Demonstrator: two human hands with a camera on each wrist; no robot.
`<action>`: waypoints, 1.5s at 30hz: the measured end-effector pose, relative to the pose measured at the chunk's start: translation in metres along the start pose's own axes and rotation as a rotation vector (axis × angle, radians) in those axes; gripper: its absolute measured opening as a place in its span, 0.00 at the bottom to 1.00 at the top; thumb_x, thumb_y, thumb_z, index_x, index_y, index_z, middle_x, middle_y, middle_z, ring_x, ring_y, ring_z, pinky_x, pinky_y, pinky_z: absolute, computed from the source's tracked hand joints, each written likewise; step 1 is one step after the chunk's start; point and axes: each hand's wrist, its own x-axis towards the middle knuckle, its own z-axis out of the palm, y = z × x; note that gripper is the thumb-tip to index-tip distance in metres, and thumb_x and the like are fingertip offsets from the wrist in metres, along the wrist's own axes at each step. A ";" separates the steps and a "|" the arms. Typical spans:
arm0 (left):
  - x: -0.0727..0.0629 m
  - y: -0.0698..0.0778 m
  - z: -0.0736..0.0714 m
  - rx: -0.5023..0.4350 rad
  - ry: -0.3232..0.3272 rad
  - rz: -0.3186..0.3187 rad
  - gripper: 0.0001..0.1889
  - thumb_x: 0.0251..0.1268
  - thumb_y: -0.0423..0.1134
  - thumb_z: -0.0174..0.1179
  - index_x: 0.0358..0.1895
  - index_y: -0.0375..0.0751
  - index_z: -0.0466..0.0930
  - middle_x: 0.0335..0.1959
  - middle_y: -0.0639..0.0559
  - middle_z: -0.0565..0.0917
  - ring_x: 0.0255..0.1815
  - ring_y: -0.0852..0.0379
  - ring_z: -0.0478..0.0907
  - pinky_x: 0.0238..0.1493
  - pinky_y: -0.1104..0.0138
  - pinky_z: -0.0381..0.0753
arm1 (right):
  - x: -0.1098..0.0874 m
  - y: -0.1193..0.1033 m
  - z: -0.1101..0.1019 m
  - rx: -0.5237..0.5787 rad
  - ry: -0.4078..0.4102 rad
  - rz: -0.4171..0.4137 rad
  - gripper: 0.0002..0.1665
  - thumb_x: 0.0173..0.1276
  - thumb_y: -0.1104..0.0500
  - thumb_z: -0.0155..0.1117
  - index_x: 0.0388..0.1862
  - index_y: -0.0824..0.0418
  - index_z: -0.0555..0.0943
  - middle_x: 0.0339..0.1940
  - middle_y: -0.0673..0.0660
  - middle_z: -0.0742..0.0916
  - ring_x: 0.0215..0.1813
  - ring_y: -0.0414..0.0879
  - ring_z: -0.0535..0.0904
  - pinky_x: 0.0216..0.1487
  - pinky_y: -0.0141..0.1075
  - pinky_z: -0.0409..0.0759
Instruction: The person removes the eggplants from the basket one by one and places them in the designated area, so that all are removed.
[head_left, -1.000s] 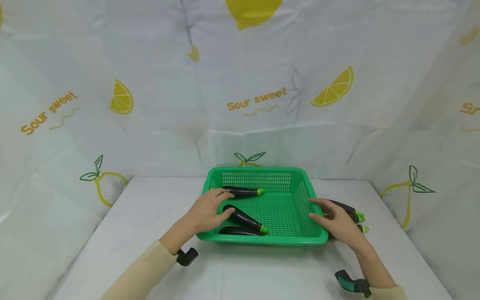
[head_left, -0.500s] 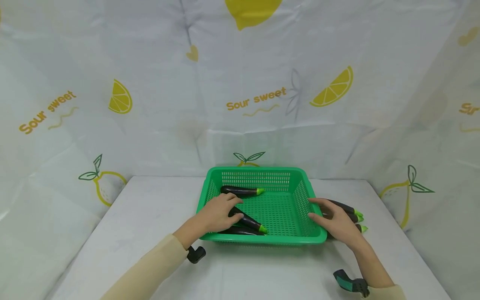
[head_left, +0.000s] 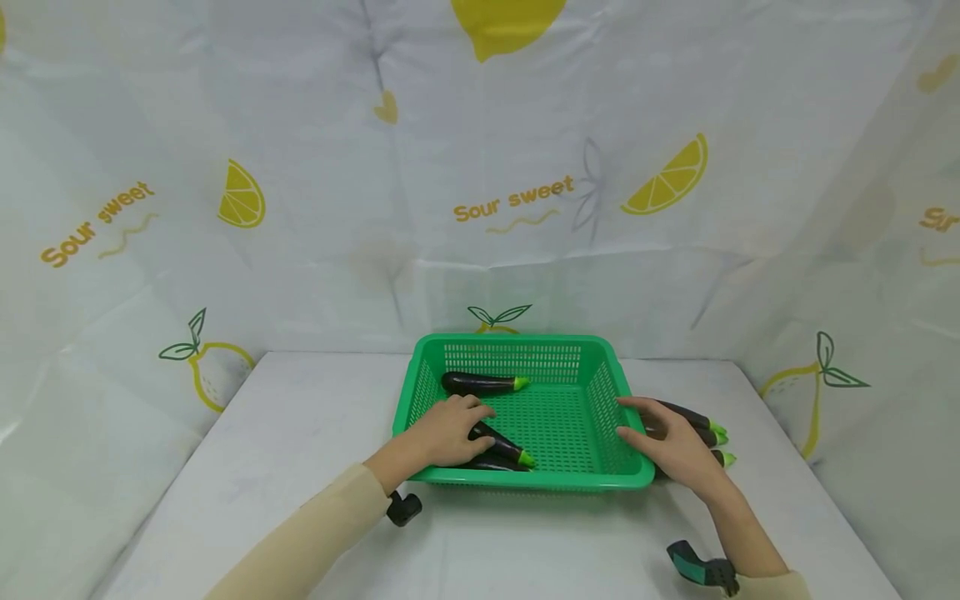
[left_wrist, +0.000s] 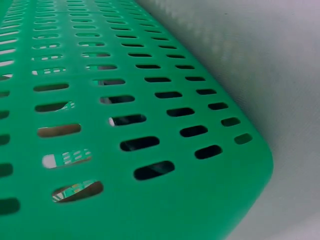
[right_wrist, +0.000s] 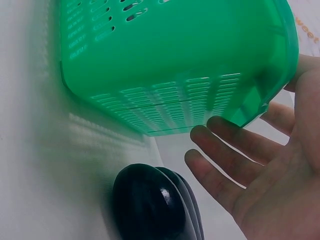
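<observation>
Left sleeve (head_left: 300, 537): beige, stretching in from the near left, with a dark wrist device (head_left: 403, 508) beyond the cuff.
Right sleeve (head_left: 772, 587): beige, at the near right, mostly out of view; next to a black-and-green wrist device (head_left: 701, 568).
Table (head_left: 525, 542): white, spread beneath the basket (head_left: 540, 481).
Left hand (head_left: 448, 432): reaching over the basket's near left corner, with fingers and thumb bent about the middle eggplant (head_left: 501, 442); cannot tell whether gripping.
Near eggplant (head_left: 495, 464): inside, along the near wall, partly hidden by the left hand.
Middle eggplant: inside, slanting from under the fingers toward the near right, green-capped at the right end.
Right hand (head_left: 675, 442): resting on the right rim, with outer fingers loosely straight and spread outside.
Outer eggplants (head_left: 686, 412): three, on the table just right of the basket, partly hidden by the right hand.
Basket: green, slotted, bare-floored at the right.
Far eggplant (head_left: 480, 383): inside, near the far wall, toward the left.
Cloth (head_left: 315, 200): white, lemon-printed, hanging at the far side.
</observation>
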 end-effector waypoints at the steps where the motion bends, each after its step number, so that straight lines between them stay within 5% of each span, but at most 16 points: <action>1: 0.000 0.000 0.000 -0.003 -0.006 -0.006 0.24 0.76 0.53 0.56 0.69 0.47 0.76 0.67 0.45 0.76 0.67 0.43 0.72 0.64 0.48 0.72 | 0.000 0.000 0.000 0.000 0.000 0.002 0.34 0.75 0.51 0.65 0.74 0.64 0.70 0.71 0.73 0.72 0.65 0.71 0.75 0.58 0.60 0.78; 24: 0.011 -0.005 0.008 0.042 -0.079 -0.071 0.23 0.77 0.53 0.56 0.69 0.51 0.76 0.67 0.46 0.76 0.69 0.44 0.69 0.66 0.47 0.70 | 0.000 0.000 0.000 0.003 -0.002 0.012 0.35 0.75 0.51 0.65 0.74 0.64 0.70 0.72 0.73 0.72 0.65 0.71 0.75 0.57 0.59 0.78; 36: 0.010 -0.005 0.007 0.074 -0.087 -0.072 0.22 0.74 0.55 0.59 0.65 0.52 0.80 0.57 0.45 0.76 0.51 0.49 0.73 0.52 0.54 0.76 | 0.001 0.000 0.000 0.002 -0.005 0.004 0.34 0.75 0.51 0.65 0.74 0.64 0.70 0.72 0.73 0.71 0.66 0.72 0.73 0.58 0.60 0.77; 45: 0.009 -0.003 0.005 0.032 -0.135 -0.065 0.20 0.74 0.54 0.59 0.62 0.49 0.81 0.55 0.48 0.79 0.52 0.48 0.76 0.52 0.54 0.77 | 0.000 -0.001 0.001 0.004 -0.003 0.011 0.34 0.75 0.51 0.65 0.74 0.65 0.70 0.72 0.73 0.72 0.65 0.71 0.75 0.55 0.57 0.80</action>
